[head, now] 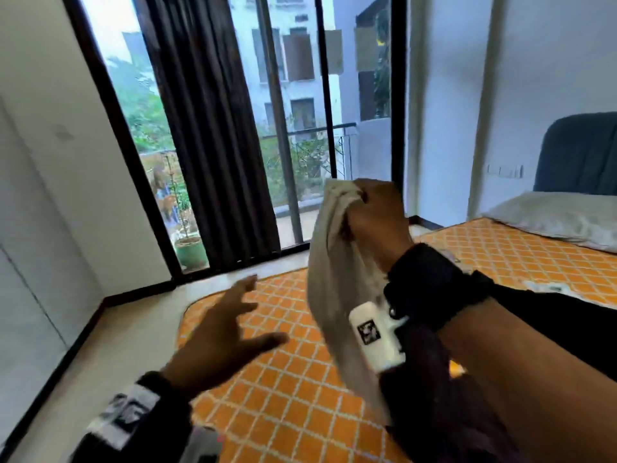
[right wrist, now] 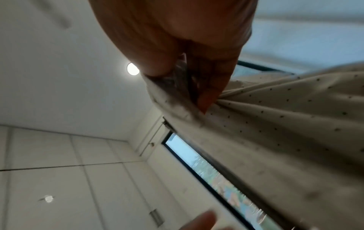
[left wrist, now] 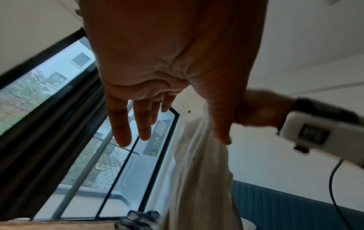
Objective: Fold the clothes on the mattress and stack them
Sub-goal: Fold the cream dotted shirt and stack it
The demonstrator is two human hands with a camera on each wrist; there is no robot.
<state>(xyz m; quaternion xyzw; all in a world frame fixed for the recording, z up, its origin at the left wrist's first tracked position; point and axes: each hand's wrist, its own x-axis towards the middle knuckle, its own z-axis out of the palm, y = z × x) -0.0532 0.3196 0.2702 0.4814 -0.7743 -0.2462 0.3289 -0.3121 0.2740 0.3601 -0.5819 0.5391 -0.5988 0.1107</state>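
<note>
Your right hand (head: 374, 215) grips the cream dotted garment (head: 337, 289) bunched, lifted above the mattress (head: 293, 396). Your left hand (head: 220, 339) is spread wide, holding nothing.

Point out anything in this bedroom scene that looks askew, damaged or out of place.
Nothing looks damaged or spilled. The only untidy thing is the cream dotted garment, which hangs bunched from the right hand above the orange mattress, not yet folded. The left hand is spread open beside it, holding nothing.
</note>
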